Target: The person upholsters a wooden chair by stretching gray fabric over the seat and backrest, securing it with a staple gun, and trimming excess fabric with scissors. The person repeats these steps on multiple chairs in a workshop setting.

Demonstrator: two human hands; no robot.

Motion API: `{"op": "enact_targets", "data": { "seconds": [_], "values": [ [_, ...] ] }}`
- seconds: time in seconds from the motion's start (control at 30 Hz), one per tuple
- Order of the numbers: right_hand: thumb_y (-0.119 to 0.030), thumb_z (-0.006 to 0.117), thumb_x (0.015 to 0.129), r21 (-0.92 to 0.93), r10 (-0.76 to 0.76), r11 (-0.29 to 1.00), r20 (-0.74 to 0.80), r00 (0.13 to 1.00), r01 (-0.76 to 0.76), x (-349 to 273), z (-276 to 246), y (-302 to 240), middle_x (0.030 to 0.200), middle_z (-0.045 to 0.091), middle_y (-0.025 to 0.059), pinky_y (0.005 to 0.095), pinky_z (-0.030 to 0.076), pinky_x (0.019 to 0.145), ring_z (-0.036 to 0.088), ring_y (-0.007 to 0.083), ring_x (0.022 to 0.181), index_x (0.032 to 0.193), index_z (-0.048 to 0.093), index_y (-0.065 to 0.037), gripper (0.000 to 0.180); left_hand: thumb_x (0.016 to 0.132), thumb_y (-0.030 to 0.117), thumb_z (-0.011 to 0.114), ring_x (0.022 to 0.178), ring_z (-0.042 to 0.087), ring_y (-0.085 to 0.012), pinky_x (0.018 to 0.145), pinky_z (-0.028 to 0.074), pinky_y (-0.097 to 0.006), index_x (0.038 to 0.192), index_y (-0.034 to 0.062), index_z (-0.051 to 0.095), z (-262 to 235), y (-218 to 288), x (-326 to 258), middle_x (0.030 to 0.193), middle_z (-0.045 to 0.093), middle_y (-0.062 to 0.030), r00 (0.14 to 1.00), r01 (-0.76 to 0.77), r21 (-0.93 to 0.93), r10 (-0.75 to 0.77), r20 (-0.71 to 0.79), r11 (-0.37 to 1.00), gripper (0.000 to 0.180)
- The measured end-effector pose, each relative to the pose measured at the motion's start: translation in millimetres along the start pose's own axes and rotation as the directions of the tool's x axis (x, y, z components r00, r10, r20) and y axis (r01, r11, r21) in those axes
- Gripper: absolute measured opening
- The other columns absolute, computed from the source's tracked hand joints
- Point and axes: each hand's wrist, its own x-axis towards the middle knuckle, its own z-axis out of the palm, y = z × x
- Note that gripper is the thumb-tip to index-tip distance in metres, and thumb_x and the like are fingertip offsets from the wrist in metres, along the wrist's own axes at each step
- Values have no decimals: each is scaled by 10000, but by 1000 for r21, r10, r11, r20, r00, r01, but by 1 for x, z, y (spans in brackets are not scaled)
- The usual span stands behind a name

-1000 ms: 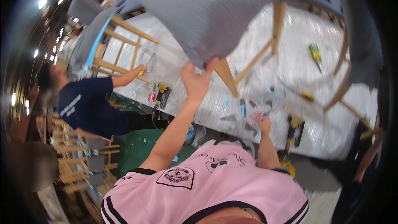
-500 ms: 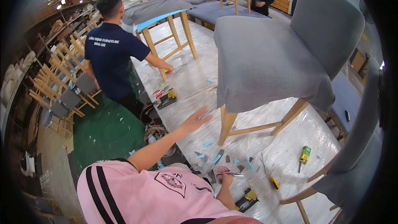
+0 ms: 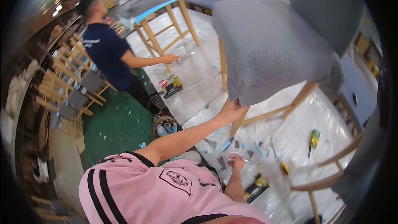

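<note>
A bar chair with grey upholstery and light wooden legs stands on a plastic-covered table. My left hand is at the near lower corner of its seat, fingers pinching the hanging edge of the grey fabric above a front leg. Low over the table, close to my body, my right hand grips red-handled scissors, blades pointing right. Small grey and blue scraps lie just beyond them. Beside my right forearm rests a black and yellow staple gun.
A yellow-handled tool and a green-yellow tool lie to the right, near another grey chair. At left, a co-worker in a dark shirt reaches toward a second chair. Another staple gun lies between us.
My left hand has moved from the open air to the seat's corner and taken hold of the fabric. The scissors remain in my right hand. The view has shifted slightly.
</note>
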Motion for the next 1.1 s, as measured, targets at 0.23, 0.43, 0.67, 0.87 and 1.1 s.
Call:
{"op": "enact_targets", "data": {
  "seconds": [0.23,0.43,0.67,0.87,1.1],
  "values": [
    [-151,652,925,521,-186,843,54,981,131,-155,-42,-56,1070,621,133,405,577,778,679,227,856,1370,315,-81,563,961,219,685,1307,452,-179,1083,391,-357,1461,-13,408,-18,4,-14,1459,472,-167,759,-127,175,-18,650,976,616],
    [-39,634,917,409,-546,723,-155,823,557,-271,2,-141,848,567,53,274,486,579,596,140,638,1447,369,30,597,898,589,674,1411,427,-278,1192,280,-498,1469,87,443,-49,-17,70,1526,474,-72,628,670,-710,342,698,217,795],
    [-110,753,903,344,-750,537,-223,623,770,-314,103,-198,933,573,12,244,468,693,535,90,806,1265,576,-42,409,843,228,850,1270,543,-200,1133,390,-381,1348,37,526,-27,23,50,1329,603,-50,795,465,-715,109,597,522,630],
    [-268,707,932,143,-826,500,-218,520,854,-319,134,-238,995,557,34,272,439,816,516,124,902,1271,538,-45,440,807,178,881,1070,636,-167,965,489,-316,1161,9,672,-30,25,63,1146,699,-64,779,242,-581,201,593,777,444],
    [-309,722,942,54,-831,476,-300,469,878,-317,155,-269,963,558,44,279,458,813,525,128,871,1278,551,-13,479,799,173,888,914,667,-116,850,512,-277,1007,32,752,-28,22,74,994,751,-34,788,-67,-547,381,484,834,286]
  ]
}}
